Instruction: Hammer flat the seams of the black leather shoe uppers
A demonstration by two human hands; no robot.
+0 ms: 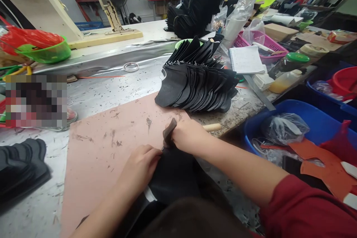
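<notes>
My right hand is closed around a hammer. The hammer's dark head sticks out to the left of the fist, and the end of its pale wooden handle shows on the right. Below the hammer head lies a black leather-like piece at the near edge of the pinkish board. My left hand pinches the upper left edge of this piece, close to the hammer head. Whether the head touches the piece, I cannot tell. A white patch shows at the piece's lower left.
Beyond my hands stands a fanned stack of black pieces. Another stack lies at the left. A metal ruler and a notebook are at the right, above a blue tub. A sewing machine stands behind.
</notes>
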